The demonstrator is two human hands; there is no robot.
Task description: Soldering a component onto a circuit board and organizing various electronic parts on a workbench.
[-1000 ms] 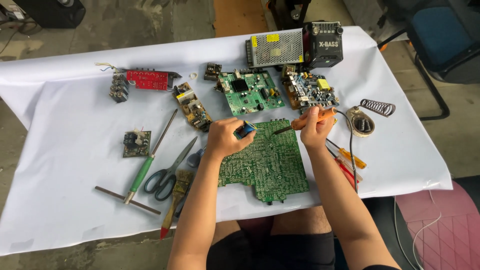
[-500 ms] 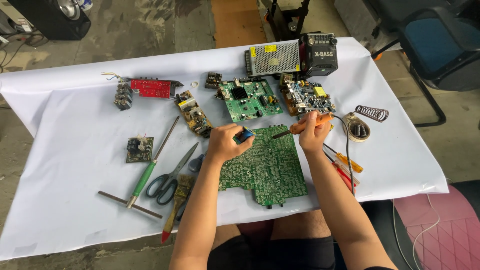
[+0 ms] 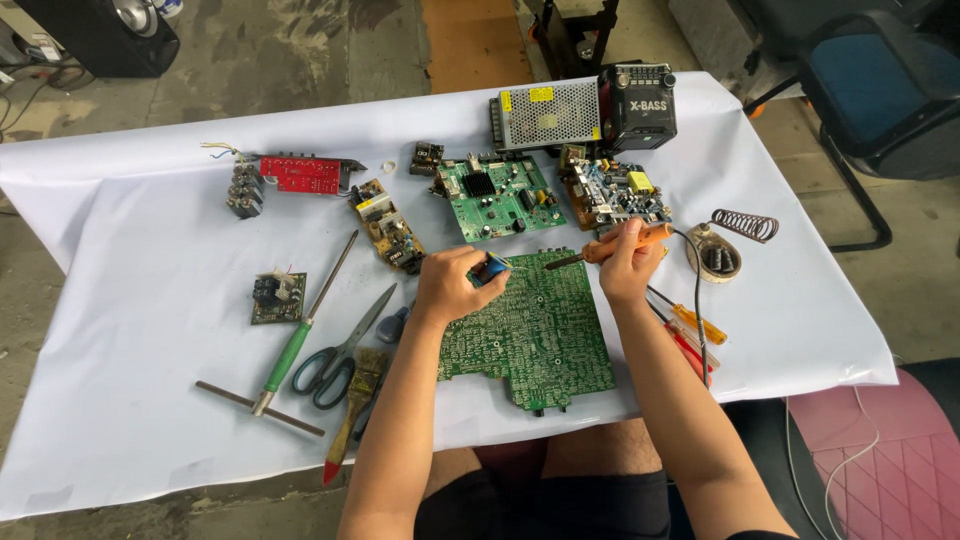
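Soldering iron [image 3: 625, 240] with an orange handle sits in the right hand [image 3: 622, 268], its dark tip reaching left over the far edge of the large green circuit board [image 3: 528, 325]. Only 1 view exists, the head camera looking down.

Head view: the iron looks light and rigid, with a trailing black cord that could drag; the metal end is likely hot, so the handle is the only sensible place to hold it, and that is where the fingers are wrapped, closed around it like a pen. The green board seems thin, stiff and fairly light, flat on the white cloth near the worktop's near edge, slightly overhanging it toward the person's lap; its solder side faces up and looks easy to scratch, so its edges are the safer hold. The left hand [image 3: 452, 285] rests on the board's far-left corner, fingers curled and pinching a small blue object [image 3: 491, 267], possibly a solder spool, though that is too small to tell. Both forearms come up from the near edge, wrists bent down, hands near each other and apart.

A coiled iron stand [image 3: 722, 250] lies near the right edge; scissors [image 3: 345, 350] and a green-handled screwdriver [image 3: 300, 330] lie left of the board.
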